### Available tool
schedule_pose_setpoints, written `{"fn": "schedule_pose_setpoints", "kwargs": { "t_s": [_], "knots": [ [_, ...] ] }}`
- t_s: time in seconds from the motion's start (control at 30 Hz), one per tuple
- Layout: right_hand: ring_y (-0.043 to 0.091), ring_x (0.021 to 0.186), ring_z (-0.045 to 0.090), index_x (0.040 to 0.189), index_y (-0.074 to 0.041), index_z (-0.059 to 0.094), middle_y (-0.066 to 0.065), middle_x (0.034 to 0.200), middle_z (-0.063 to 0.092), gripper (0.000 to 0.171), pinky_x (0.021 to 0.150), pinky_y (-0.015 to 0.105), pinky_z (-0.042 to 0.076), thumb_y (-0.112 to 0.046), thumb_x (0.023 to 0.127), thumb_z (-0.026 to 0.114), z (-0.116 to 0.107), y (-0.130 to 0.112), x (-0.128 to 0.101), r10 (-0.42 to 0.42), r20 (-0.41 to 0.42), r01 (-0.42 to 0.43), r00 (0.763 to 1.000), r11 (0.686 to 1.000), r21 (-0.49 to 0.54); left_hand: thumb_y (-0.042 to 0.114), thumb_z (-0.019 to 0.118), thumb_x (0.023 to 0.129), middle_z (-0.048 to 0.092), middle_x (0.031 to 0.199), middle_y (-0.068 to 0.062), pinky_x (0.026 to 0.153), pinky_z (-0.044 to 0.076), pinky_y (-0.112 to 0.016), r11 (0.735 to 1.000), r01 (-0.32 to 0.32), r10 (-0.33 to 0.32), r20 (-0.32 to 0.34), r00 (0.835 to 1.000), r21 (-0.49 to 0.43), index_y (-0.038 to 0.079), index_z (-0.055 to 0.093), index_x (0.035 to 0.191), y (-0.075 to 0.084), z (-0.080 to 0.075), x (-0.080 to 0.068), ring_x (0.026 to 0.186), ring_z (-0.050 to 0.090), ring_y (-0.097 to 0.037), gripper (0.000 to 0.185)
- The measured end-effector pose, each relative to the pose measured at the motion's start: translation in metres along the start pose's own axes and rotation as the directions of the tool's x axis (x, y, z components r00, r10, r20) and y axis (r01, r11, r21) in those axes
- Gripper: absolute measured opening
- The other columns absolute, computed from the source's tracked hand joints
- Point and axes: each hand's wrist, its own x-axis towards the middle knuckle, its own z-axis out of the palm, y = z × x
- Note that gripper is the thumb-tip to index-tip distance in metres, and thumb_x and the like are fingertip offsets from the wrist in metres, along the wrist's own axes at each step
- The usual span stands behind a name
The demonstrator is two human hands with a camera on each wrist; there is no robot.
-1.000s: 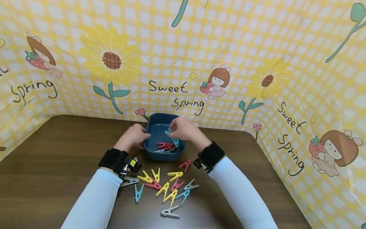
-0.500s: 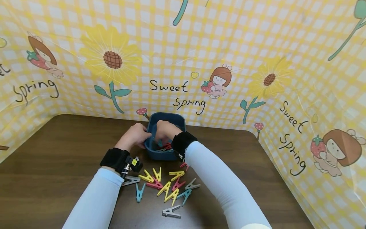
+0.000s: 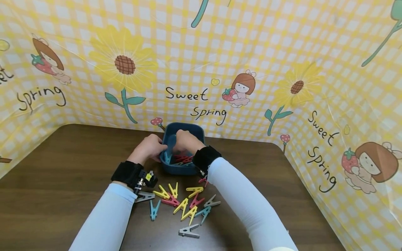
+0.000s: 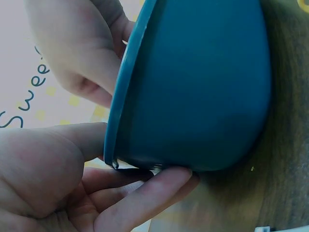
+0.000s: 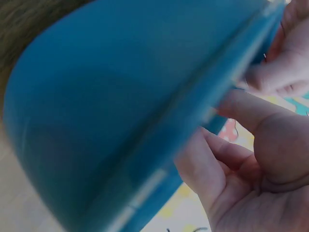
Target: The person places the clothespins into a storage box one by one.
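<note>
A dark blue plastic basin (image 3: 178, 169) stands at the back of the table. My left hand (image 3: 150, 146) grips its left rim, thumb over the edge and fingers (image 4: 149, 195) under the outside. Down inside the basin reaches my right hand (image 3: 186, 141); its fingertips are hidden behind the wall in the right wrist view, so I cannot tell whether they pinch anything. A light blue clothespin (image 3: 168, 158) leans at the basin's left inner side, a little left of that hand. Several red clothespins (image 3: 182, 158) lie in the basin's front part, partly covered by the hand.
On the table before the basin lie scattered clothespins: yellow (image 3: 194, 190), red (image 3: 196, 201), light blue (image 3: 154, 210) and grey (image 3: 189, 231). A grey clothespin (image 3: 145, 196) lies beside my left forearm. A yellow checked cloth (image 3: 188, 62) hangs behind and around the table.
My right hand has moved left and down into the basin with the light blue clothespin, then slightly back right. The clothespin now shows at the left inner side. The left hand keeps its grip.
</note>
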Motion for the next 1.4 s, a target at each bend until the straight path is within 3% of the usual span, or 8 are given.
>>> {"fn": "schedule_pose_setpoints", "kwargs": {
  "t_s": [0.1,0.27,0.5,0.73,0.9,1.07,1.2,1.4],
  "knots": [
    [0.018,0.076,0.082,0.104,-0.011,0.075,0.006,0.095,0.081,0.020,0.070,0.032,0.069,-0.027,0.097,0.083,-0.013,0.003,-0.026,-0.042,-0.048,0.044,0.998,0.998,0.046,0.017,0.056,0.111,0.077,0.112,-0.030,0.079,0.071,-0.040,1.000,0.002,-0.002,0.000,1.000,0.000,-0.015,0.069,0.126,0.000,0.000,-0.002,0.078,0.081,-0.020,0.037],
    [0.027,0.094,0.084,0.119,0.000,0.078,0.019,0.112,0.083,0.023,0.088,0.037,0.070,-0.016,0.103,0.074,-0.046,-0.005,-0.104,-0.114,-0.130,0.132,0.985,0.981,0.141,0.017,0.056,0.112,0.076,0.113,-0.031,0.080,0.071,-0.041,1.000,0.004,-0.004,-0.001,1.000,0.008,-0.016,0.066,0.131,0.001,-0.002,-0.004,0.080,0.082,-0.022,0.040],
    [0.033,0.105,0.079,0.127,0.002,0.072,0.021,0.122,0.078,0.031,0.093,0.044,0.069,-0.020,0.105,0.073,-0.065,0.025,-0.139,-0.116,-0.272,0.185,0.955,0.951,0.247,0.017,0.056,0.112,0.075,0.115,-0.032,0.081,0.071,-0.041,1.000,0.009,-0.009,-0.013,1.000,0.019,-0.017,0.065,0.133,0.000,-0.003,-0.004,0.083,0.083,-0.025,0.041],
    [0.028,0.111,0.072,0.126,-0.002,0.074,0.015,0.123,0.077,0.034,0.096,0.043,0.062,-0.028,0.103,0.074,-0.060,0.066,-0.163,-0.206,-0.356,0.257,0.911,0.961,0.102,0.018,0.055,0.112,0.074,0.118,-0.032,0.081,0.071,-0.040,0.999,0.032,-0.032,-0.004,0.999,0.020,-0.016,0.064,0.135,-0.006,0.002,-0.002,0.085,0.083,-0.026,0.042],
    [0.033,0.129,0.070,0.137,-0.002,0.069,0.018,0.136,0.074,0.041,0.113,0.051,0.058,-0.026,0.104,0.073,-0.047,0.095,-0.181,-0.372,-0.322,0.398,0.870,0.917,0.015,0.018,0.056,0.112,0.074,0.118,-0.030,0.079,0.071,-0.040,1.000,0.019,-0.019,-0.013,1.000,0.004,-0.015,0.066,0.133,-0.006,0.004,0.000,0.081,0.081,-0.021,0.040],
    [0.034,0.158,0.047,0.151,-0.010,0.061,0.012,0.160,0.060,0.055,0.132,0.055,0.041,-0.034,0.104,0.075,-0.033,0.116,-0.197,-0.475,-0.263,0.468,0.840,0.879,-0.096,0.017,0.055,0.112,0.073,0.117,-0.030,0.079,0.071,-0.041,1.000,0.017,-0.017,-0.013,1.000,-0.004,-0.015,0.065,0.134,-0.004,0.005,0.001,0.081,0.080,-0.021,0.041],
    [0.033,0.164,0.038,0.154,-0.017,0.060,0.008,0.168,0.051,0.062,0.133,0.057,0.038,-0.039,0.099,0.080,-0.025,0.126,-0.210,-0.518,-0.216,0.498,0.828,0.855,-0.143,0.017,0.055,0.112,0.074,0.116,-0.029,0.079,0.071,-0.041,1.000,0.011,-0.011,-0.016,1.000,-0.008,-0.015,0.065,0.133,-0.002,0.005,0.000,0.080,0.079,-0.020,0.040],
    [0.031,0.160,0.044,0.153,-0.019,0.062,0.007,0.168,0.052,0.073,0.129,0.057,0.044,-0.047,0.090,0.087,-0.014,0.135,-0.228,-0.582,-0.135,0.544,0.802,0.805,-0.237,0.017,0.055,0.112,0.074,0.115,-0.030,0.079,0.071,-0.041,1.000,-0.003,0.003,-0.025,1.000,-0.003,-0.015,0.066,0.133,0.002,0.003,0.000,0.080,0.080,-0.021,0.040]
  ]
}}
